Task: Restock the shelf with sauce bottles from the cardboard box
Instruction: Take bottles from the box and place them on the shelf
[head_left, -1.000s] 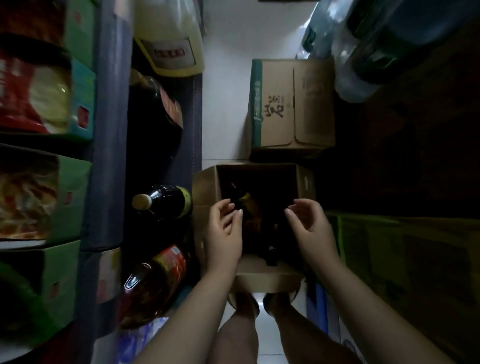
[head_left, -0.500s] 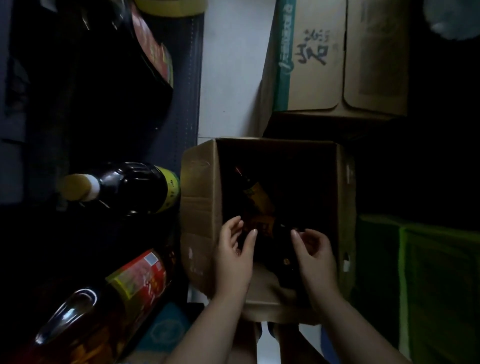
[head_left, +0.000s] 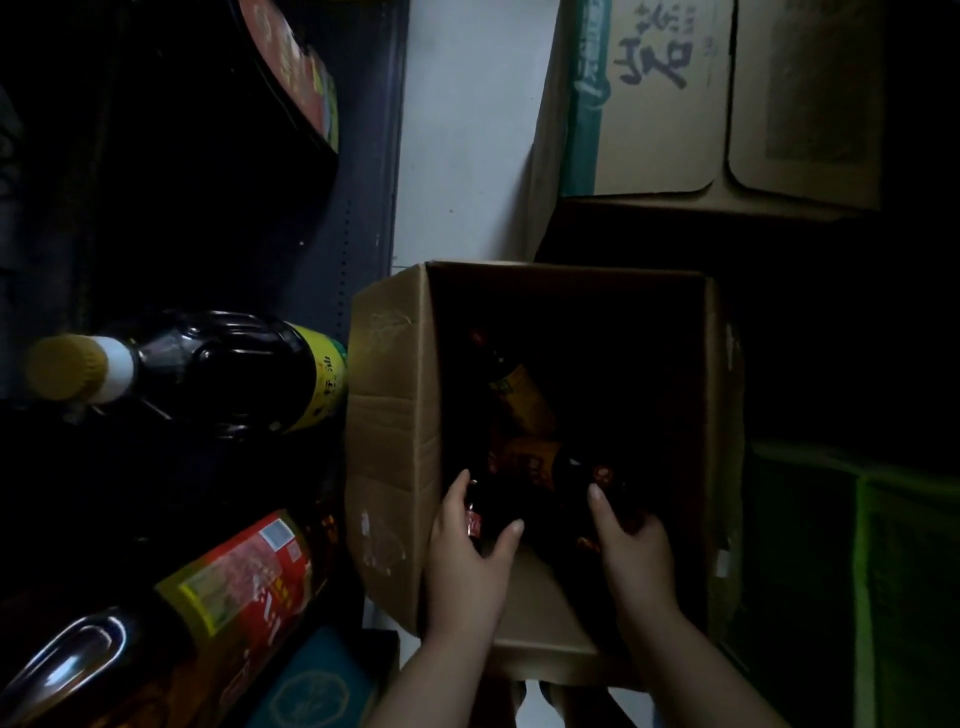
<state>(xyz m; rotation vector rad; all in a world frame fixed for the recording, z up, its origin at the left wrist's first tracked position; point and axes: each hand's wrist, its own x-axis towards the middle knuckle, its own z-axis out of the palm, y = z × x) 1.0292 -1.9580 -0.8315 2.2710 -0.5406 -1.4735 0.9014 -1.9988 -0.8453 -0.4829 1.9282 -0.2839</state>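
An open cardboard box (head_left: 387, 447) stands on the floor in front of me with dark sauce bottles lying inside. My left hand (head_left: 470, 561) reaches into the box and grips a dark bottle (head_left: 491, 506) with a red label. To its right, my right hand (head_left: 631, 545) wraps around another dark bottle (head_left: 605, 478) with a red mark. A third bottle (head_left: 517, 387) with a yellow-orange label lies deeper in the box. The shelf (head_left: 358, 218) is on my left, very dark.
On the shelf lie a large dark bottle with a yellow cap (head_left: 208, 369) and an amber oil bottle with a red label (head_left: 208, 603). A closed carton with green print (head_left: 675, 98) sits behind the box. Green crates (head_left: 857, 571) stand at the right.
I have leaned closer to the box. Both hands went from hovering open above it to reaching down inside, each closing around a bottle.
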